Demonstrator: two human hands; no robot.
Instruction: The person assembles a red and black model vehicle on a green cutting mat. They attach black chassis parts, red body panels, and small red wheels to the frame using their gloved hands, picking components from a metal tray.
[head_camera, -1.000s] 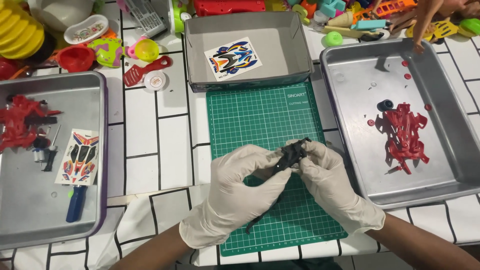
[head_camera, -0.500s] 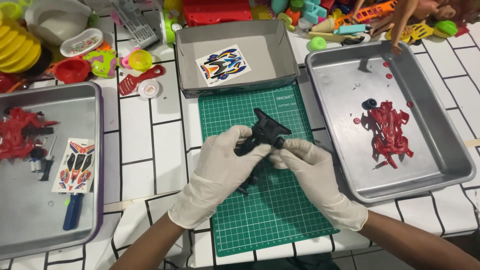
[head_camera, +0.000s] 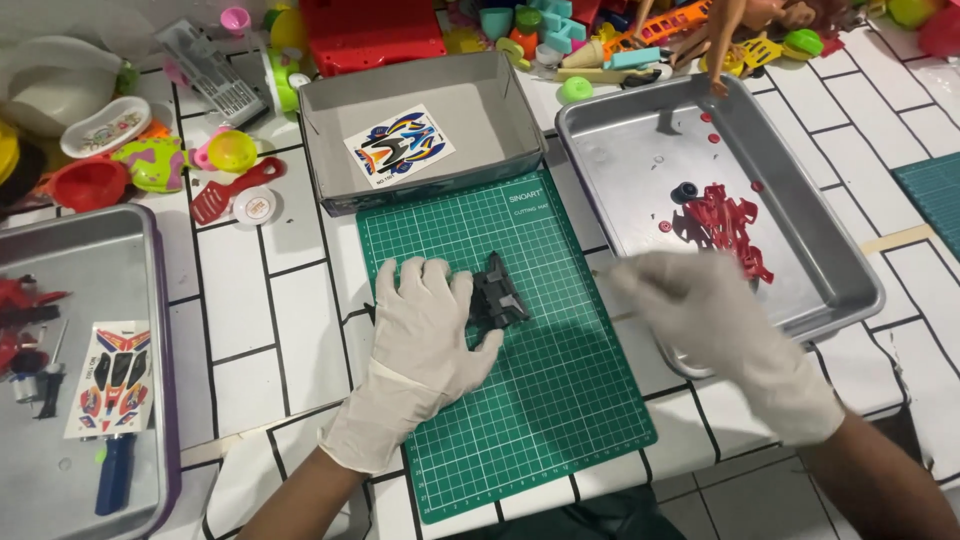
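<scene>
- Head view: black plastic part (head_camera: 497, 296) lies on the green cutting mat (head_camera: 520, 420), upper middle of the mat, just below the grey cardboard box (head_camera: 330, 110).
- Left hand (head_camera: 428, 335), white glove, flat on the mat with fingers spread; fingertips rest against the left edge of the black part.
- Right hand (head_camera: 700, 310), also gloved, blurred; sits off the mat's right edge, over the near corner of the right metal tray (head_camera: 850, 290), apart from the black part. Fingers look loosely curled, holding nothing visible; exact grip cannot be told.
- Right tray holds red plastic pieces (head_camera: 730, 220) and a small dark ring.
- Box holds a sticker sheet (head_camera: 398, 146).
- Left metal tray (head_camera: 60, 250) carries another sticker sheet, a blue-handled tool (head_camera: 112, 475), red parts.
</scene>
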